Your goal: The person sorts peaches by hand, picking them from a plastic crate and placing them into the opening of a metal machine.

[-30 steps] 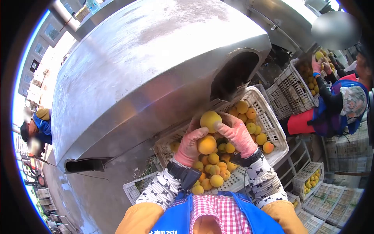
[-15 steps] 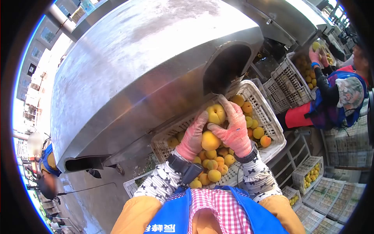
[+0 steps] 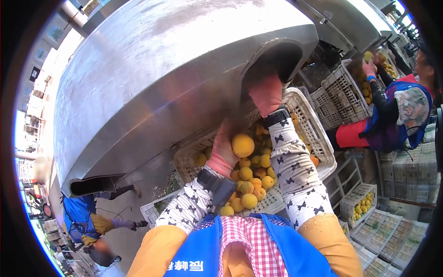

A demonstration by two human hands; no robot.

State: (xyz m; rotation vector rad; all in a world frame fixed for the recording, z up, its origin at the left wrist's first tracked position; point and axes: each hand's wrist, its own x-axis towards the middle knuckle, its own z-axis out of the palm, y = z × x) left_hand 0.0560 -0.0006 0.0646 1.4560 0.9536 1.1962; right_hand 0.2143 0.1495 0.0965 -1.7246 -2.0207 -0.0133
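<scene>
A large yellow peach rests against the palm side of my left hand, above the fruit in the crate. My left fingers are smeared dark near their tips, but the hand curls round the peach's left side. My right hand, in a pink glove, reaches into the dark mouth of the metal chute; its fingers are hidden there. Below both hands a white plastic crate holds many yellow-orange peaches. My right forearm crosses over part of the crate.
A broad metal machine housing fills the upper left. On the right, a co-worker handles fruit over another crate. Stacked crates stand lower right. Another person in blue is at lower left.
My right hand has left the peach at the front and moved up into the chute mouth. My left hand has stayed near the crate with a peach. The person at lower left has come further into view.
</scene>
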